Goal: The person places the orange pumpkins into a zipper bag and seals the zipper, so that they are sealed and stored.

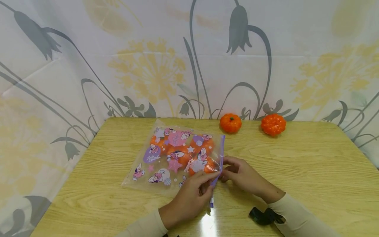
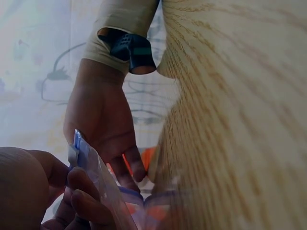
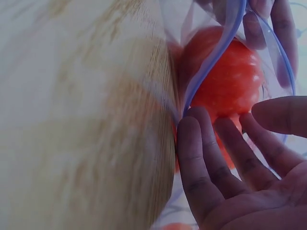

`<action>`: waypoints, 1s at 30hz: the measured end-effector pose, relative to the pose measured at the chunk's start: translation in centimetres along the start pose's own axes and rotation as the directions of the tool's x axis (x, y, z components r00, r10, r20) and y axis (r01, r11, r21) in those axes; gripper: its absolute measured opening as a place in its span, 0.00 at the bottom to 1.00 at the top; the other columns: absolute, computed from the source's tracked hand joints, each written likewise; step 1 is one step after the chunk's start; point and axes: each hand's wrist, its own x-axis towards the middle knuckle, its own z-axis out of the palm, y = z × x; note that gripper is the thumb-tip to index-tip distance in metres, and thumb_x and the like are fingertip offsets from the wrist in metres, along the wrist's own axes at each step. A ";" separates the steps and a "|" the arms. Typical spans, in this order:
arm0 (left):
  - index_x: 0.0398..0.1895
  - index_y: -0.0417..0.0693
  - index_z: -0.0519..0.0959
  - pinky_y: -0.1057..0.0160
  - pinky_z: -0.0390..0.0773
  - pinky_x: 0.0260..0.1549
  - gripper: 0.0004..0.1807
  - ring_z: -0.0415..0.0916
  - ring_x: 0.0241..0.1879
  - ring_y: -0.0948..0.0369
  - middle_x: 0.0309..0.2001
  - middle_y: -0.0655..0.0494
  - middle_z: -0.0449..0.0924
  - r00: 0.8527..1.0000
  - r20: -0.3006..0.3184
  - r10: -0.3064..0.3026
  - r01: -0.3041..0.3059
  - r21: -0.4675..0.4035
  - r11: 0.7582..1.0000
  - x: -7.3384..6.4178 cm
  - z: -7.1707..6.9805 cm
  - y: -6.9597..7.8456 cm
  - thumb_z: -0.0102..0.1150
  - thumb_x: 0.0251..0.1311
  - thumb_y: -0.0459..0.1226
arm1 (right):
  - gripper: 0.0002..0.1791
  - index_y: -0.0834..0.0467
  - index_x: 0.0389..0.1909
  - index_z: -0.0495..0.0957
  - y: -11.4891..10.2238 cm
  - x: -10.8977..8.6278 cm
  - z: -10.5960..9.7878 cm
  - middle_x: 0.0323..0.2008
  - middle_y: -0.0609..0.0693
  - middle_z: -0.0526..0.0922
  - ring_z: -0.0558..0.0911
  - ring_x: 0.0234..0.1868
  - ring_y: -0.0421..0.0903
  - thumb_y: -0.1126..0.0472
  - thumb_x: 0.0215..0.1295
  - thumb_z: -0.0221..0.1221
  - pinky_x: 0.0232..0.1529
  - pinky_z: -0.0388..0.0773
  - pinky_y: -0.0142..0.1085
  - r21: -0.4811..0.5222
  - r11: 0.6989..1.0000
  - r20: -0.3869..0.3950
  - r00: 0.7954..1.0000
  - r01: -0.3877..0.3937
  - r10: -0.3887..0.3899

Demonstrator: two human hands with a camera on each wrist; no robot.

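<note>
A clear zip bag (image 1: 155,176) printed with pink and purple cartoons lies on the table, with several orange toy pumpkins (image 3: 230,79) inside. Its purple zip edge (image 1: 222,148) faces right. At the near end of that edge, my left hand (image 1: 190,199) pinches the bag between thumb and fingers; a pale tab (image 2: 73,155) shows beside the fingertips. My right hand (image 1: 244,177) is at the mouth, its fingers extended and fingertips at the lower lip in the right wrist view. There the two lips stand apart, with a pumpkin just behind them.
Two more orange pumpkins, one with a green stem (image 1: 230,123) and one shiny (image 1: 273,124), sit at the back of the wooden table (image 1: 311,171). A floral cloth (image 1: 207,65) hangs behind. A dark strap (image 1: 263,216) is around the right wrist.
</note>
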 end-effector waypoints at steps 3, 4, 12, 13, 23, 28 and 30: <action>0.66 0.50 0.76 0.75 0.73 0.26 0.24 0.66 0.29 0.73 0.35 0.60 0.71 1.000 0.003 -0.002 0.002 -0.002 1.000 0.0 0.0 0.0 0.54 0.67 0.29 | 0.22 0.67 0.65 0.71 0.0 -0.1 -0.1 0.56 0.66 0.79 0.85 0.45 0.46 0.64 0.74 0.54 0.45 0.85 0.39 -0.017 1.000 0.018 1.000 0.001 0.000; 0.66 0.50 0.76 0.75 0.73 0.26 0.24 0.66 0.29 0.73 0.35 0.60 0.71 1.000 0.004 -0.003 0.003 -0.003 1.000 0.0 0.0 0.0 0.54 0.67 0.29 | 0.23 0.67 0.66 0.71 0.0 -0.1 -0.1 0.56 0.66 0.79 0.85 0.45 0.46 0.64 0.73 0.54 0.46 0.85 0.38 -0.022 1.000 0.024 1.000 0.004 -0.003; 0.66 0.51 0.76 0.75 0.73 0.27 0.24 0.66 0.29 0.73 0.35 0.60 0.72 1.000 0.009 -0.009 0.009 0.006 1.000 0.0 -0.1 0.0 0.54 0.67 0.29 | 0.18 0.66 0.61 0.75 0.5 0.1 0.0 0.53 0.63 0.81 0.82 0.46 0.39 0.65 0.74 0.52 0.48 0.82 0.34 -0.062 0.995 0.082 0.994 0.076 -0.070; 0.66 0.51 0.76 0.75 0.74 0.27 0.24 0.66 0.29 0.73 0.35 0.60 0.72 1.000 0.010 -0.010 0.010 0.006 1.000 0.0 -0.1 0.0 0.54 0.67 0.30 | 0.19 0.65 0.62 0.75 0.5 0.1 0.0 0.53 0.62 0.81 0.81 0.47 0.38 0.65 0.74 0.51 0.48 0.81 0.33 -0.069 0.994 0.092 0.993 0.080 -0.073; 0.66 0.49 0.76 0.75 0.74 0.27 0.24 0.66 0.29 0.73 0.36 0.60 0.72 1.000 0.012 -0.008 0.008 0.007 1.000 0.0 -0.2 0.1 0.54 0.67 0.29 | 0.20 0.60 0.65 0.74 0.2 -0.1 0.0 0.57 0.57 0.80 0.77 0.50 0.40 0.62 0.77 0.49 0.49 0.76 0.30 -0.147 0.986 0.128 0.990 0.083 -0.064; 0.66 0.49 0.76 0.75 0.74 0.27 0.24 0.66 0.29 0.73 0.36 0.60 0.72 1.000 0.011 -0.007 0.007 -0.003 1.000 0.0 -0.1 0.1 0.54 0.67 0.29 | 0.17 0.60 0.60 0.77 0.2 -0.2 -0.2 0.51 0.56 0.83 0.80 0.48 0.42 0.62 0.76 0.51 0.47 0.79 0.31 -0.157 0.986 0.072 0.996 0.055 -0.045; 0.66 0.47 0.76 0.75 0.75 0.27 0.24 0.66 0.29 0.73 0.37 0.59 0.73 1.000 0.013 -0.003 0.003 -0.010 1.000 0.0 0.0 0.0 0.54 0.67 0.29 | 0.15 0.60 0.57 0.79 0.2 -0.2 -0.5 0.48 0.56 0.83 0.82 0.45 0.45 0.62 0.75 0.52 0.44 0.81 0.32 -0.176 0.984 0.014 0.999 0.037 -0.035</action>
